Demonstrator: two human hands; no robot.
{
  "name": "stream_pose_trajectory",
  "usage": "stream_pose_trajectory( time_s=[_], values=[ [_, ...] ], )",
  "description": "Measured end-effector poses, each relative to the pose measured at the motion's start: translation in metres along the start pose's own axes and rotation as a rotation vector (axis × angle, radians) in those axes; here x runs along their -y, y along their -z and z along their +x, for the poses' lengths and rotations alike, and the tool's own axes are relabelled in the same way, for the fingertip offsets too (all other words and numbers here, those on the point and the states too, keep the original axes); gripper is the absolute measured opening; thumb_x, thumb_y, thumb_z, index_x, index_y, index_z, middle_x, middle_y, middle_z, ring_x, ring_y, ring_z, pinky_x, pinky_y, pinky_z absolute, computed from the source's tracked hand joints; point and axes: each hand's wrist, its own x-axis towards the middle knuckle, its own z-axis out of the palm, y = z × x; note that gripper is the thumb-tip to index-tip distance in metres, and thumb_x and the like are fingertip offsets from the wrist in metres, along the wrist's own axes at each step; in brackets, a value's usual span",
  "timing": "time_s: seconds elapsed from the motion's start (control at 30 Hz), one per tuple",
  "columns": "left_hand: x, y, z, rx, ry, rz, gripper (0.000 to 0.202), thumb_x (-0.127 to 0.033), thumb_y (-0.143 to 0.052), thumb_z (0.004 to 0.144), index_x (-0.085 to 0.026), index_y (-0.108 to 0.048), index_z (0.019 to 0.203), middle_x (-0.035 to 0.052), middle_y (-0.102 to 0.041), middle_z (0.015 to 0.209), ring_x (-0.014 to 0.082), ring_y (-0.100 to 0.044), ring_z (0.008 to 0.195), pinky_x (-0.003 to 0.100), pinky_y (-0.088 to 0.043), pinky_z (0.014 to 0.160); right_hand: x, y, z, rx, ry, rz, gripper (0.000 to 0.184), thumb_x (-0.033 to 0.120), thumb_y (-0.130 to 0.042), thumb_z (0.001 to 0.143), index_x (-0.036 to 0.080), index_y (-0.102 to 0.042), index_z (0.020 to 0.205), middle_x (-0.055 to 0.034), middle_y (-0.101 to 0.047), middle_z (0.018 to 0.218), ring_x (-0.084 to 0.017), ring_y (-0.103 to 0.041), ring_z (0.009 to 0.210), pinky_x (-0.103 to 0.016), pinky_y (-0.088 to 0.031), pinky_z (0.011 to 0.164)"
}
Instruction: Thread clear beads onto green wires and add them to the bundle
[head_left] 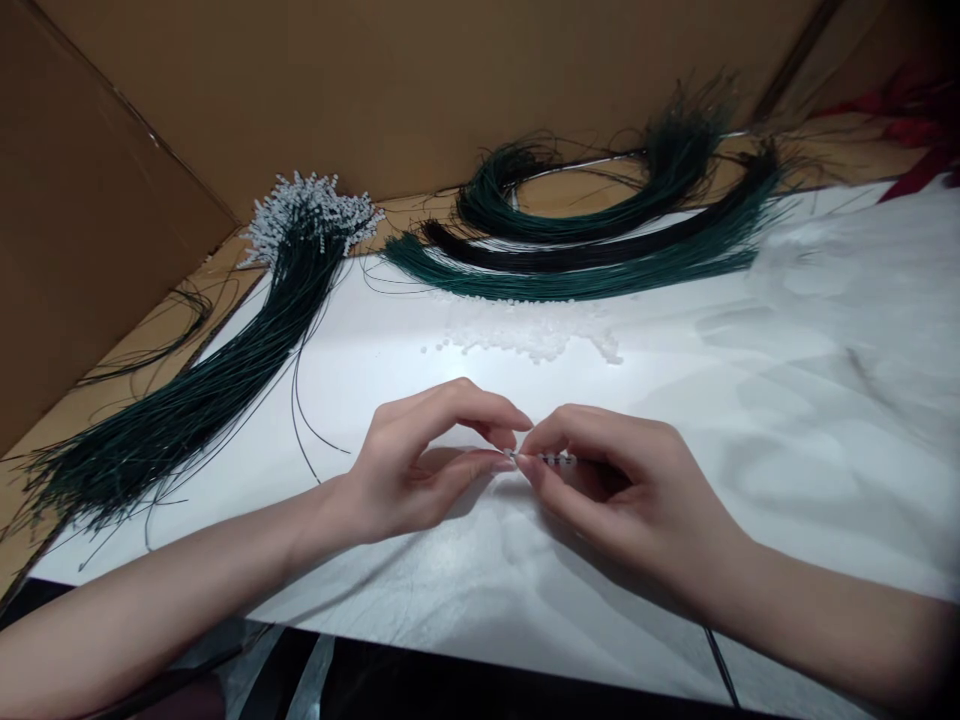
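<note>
My right hand (622,470) pinches a thin wire strung with small white beads (561,460) between thumb and forefinger; the beads show just past the fingertips. My left hand (427,460) meets it from the left, with thumb and curled fingers closed around a white bead (510,455) at the wire's end. Its forefinger arches above, close to the right fingertips. A dark strand (721,665) hangs below my right wrist, and I cannot tell whether it belongs to the same wire. Beyond both hands lies a pile of loose white beads (536,330) on a white sheet (360,350).
On the left lies a thick bundle of dark green wires (247,350) with white beaded tips (311,210). Curved bundles of green wire (570,285) and black wire (540,260) lie at the back. Clear plastic (847,290) is at right, red material (922,120) beyond, cardboard walls (420,90) behind.
</note>
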Motion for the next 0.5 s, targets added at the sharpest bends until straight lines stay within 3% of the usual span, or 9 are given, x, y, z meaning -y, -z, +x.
stream_pose_trajectory(
  time_s=[0.5],
  values=[
    [-0.0020, 0.0012, 0.0003, 0.052, 0.102, -0.012, 0.036, -0.003, -0.071, 0.081, -0.015, -0.062, 0.113, 0.0053, -0.068, 0.089, 0.0135, -0.067, 0.080, 0.023, -0.059, 0.073, 0.0009, 0.0012, -0.0002, 0.002, 0.006, -0.017, 0.016, 0.006, -0.057, 0.083, 0.020, -0.061, 0.076, 0.0050, -0.047, 0.057, -0.008, -0.038, 0.048, -0.023, -0.029, 0.045]
  ],
)
